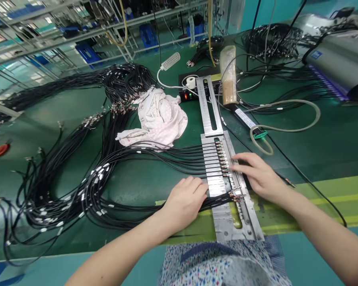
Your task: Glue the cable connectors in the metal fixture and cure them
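A slotted metal fixture (216, 186) lies lengthwise before me, with several black cables (181, 153) set side by side across its upper part. Their small metal connector ends (222, 157) sit in a row along the slot. Curled fingers of my left hand (186, 202) rest at the fixture's left edge, closed over a bundle of black cables (217, 200); the fingertips are partly hidden. That bundle's loose ends (238, 196) lie across the fixture's lower part. My right hand (261, 174) is open, its index and middle fingers stretched out to the fixture's right rail beside the connectors.
Coiled black cables (59, 206) cover the left of the green table (131, 180). A crumpled cloth (159, 119) lies beyond the fixture. Behind it are a small lamp (170, 61), a wrapped block (228, 75) and a hose (313, 105). A grey machine (343, 59) stands at right.
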Tool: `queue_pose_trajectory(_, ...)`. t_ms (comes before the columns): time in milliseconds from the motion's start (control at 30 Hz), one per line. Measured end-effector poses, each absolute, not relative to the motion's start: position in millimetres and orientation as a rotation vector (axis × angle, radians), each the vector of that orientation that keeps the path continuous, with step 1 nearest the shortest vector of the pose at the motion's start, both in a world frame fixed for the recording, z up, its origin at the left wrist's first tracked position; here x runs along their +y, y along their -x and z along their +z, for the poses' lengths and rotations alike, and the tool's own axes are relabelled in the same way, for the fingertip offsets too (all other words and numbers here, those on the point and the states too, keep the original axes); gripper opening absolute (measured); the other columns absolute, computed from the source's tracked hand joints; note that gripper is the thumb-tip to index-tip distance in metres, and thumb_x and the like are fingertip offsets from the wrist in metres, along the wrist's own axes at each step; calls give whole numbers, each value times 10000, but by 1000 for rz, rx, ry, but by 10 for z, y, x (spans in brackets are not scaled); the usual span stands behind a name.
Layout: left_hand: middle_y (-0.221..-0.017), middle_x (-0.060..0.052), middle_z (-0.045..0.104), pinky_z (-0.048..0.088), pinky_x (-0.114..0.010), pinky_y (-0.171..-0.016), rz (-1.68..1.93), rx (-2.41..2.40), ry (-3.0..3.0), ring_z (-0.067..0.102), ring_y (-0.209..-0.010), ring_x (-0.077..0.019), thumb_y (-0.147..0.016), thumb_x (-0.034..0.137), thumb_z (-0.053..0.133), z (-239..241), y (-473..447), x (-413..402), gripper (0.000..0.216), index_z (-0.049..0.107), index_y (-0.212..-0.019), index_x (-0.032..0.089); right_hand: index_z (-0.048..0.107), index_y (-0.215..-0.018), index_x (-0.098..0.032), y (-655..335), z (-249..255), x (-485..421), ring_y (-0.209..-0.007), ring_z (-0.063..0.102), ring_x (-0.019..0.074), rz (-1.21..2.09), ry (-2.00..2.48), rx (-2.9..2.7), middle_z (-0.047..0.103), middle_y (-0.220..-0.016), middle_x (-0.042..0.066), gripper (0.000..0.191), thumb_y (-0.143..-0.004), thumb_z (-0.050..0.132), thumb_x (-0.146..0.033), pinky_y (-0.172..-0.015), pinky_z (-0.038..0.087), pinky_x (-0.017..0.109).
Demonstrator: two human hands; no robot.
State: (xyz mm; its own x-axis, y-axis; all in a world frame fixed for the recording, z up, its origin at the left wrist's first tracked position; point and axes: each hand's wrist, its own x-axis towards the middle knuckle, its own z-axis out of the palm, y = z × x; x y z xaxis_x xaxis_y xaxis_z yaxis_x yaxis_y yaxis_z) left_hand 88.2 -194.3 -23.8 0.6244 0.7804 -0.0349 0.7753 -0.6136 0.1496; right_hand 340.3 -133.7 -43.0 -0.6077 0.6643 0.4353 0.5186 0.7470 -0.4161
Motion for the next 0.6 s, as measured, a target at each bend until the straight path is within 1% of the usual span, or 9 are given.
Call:
queue_pose_trajectory(100,-836,-49,571,420,-308,-728,-7,1241,-2532,500,-791,-185,-929,202,388,-210,-866,-1975,217,593,-876,153,619,-1057,-230,-3465,-411,-1380,-1035,549,187,392,1007,-2138,559,-1091,89,400,-828,369,-15,-868,485,375)
queue_pose_trajectory(267,-781,-2,586,404,-248,-672,40,1236,-2300,531,-745,-144,-886,173,488,-79,-871,-1896,133,567,-778,179,629,-1023,-236,-3454,-391,-1361,-983,578,178,398,996,-2146,573,-1052,77,347,-842,394,-54,-815,508,342)
queue_pose_trajectory(333,-773,6,578,392,-237,-649,110,1288,-2244,532,-731,-133,-893,176,471,-18,-869,-1889,148,555,-772,187,627,-1021,-232,-3472,-411,-1346,-979,579,176,384,1004,-2155,572,-1055,77,340,-841,400,-54,-810,509,337)
queue_pose_trajectory(467,-812,1,557,387,-249,-649,214,1415,-2234,522,-723,-130,-933,209,364,30,-848,-1888,195,523,-822,195,619,-1029,-237,-3512,-450,-1353,-962,585,178,385,1007,-2177,574,-1057,75,341,-837,400,-60,-787,514,332)
queue_pose_trajectory(600,-831,-1,554,379,-265,-637,187,1533,-2234,516,-697,-136,-937,218,332,-20,-848,-1823,186,480,-826,198,606,-1048,-227,-3506,-460,-1374,-944,583,171,413,982,-2218,571,-1069,79,353,-829,397,-46,-772,509,317)
